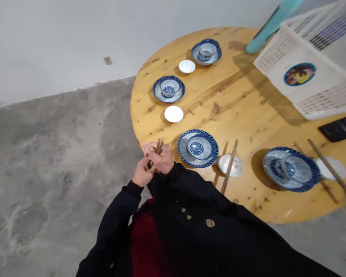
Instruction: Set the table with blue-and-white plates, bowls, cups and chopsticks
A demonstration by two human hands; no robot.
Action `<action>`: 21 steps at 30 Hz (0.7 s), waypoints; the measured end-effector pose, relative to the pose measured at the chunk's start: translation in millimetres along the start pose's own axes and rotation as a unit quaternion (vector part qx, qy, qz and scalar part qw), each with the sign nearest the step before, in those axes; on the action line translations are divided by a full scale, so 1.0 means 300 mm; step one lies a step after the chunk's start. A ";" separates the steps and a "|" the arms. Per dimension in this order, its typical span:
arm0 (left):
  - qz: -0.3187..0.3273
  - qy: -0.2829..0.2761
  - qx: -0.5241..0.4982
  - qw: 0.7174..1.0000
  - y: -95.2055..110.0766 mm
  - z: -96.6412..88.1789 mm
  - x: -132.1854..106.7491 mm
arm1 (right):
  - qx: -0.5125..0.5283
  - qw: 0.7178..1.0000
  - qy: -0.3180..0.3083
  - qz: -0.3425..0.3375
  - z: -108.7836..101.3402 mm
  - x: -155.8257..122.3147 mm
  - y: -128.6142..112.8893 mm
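My left hand (143,172) and my right hand (163,158) meet at the table's left edge, fingers closed around several wooden chopsticks (159,145). The chopsticks' tips stick up above my right fist, while the rest is mostly hidden by my fingers. Just right of my hands, a blue-patterned plate (183,153) carries a glass bowl (203,148). Beyond it, a small white dish (229,160) has a pair of chopsticks (230,166) lying across it. Above my hands sits another small white dish (173,114).
The round wooden table (219,111) bears more settings: a plate with a bowl (169,87), another farther back (207,52), and one at right (291,169). A white plastic basket (302,77), a turquoise object (265,32) and a black item (339,129) occupy the right side.
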State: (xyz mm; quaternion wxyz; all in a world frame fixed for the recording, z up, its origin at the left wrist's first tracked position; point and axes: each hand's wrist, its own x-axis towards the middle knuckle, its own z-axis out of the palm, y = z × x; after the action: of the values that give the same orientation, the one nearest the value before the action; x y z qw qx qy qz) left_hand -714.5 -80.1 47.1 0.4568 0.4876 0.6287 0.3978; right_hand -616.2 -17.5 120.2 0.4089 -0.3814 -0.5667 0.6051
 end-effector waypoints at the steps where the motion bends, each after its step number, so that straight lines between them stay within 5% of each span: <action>1: 0.028 -0.007 0.031 0.999 0.024 -0.032 0.058 | -0.010 1.000 0.023 -0.011 -0.004 0.060 -0.003; 6: 0.116 -0.049 0.097 0.987 0.089 -0.148 0.360 | -0.040 0.993 0.090 -0.071 0.001 0.327 0.010; 11: 0.108 -0.077 0.136 0.982 0.055 -0.210 0.586 | -0.044 0.985 0.144 -0.085 0.020 0.513 0.073; 21: 0.064 -0.143 0.088 0.984 0.013 -0.237 0.759 | -0.058 0.978 0.197 -0.043 0.016 0.654 0.140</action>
State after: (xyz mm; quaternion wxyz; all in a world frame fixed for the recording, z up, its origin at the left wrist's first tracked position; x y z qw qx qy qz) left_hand -806.4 139.0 27.2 0.4708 0.6172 0.5569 0.2954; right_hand -696.8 161.5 79.0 0.5154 -0.4918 -0.5245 0.4662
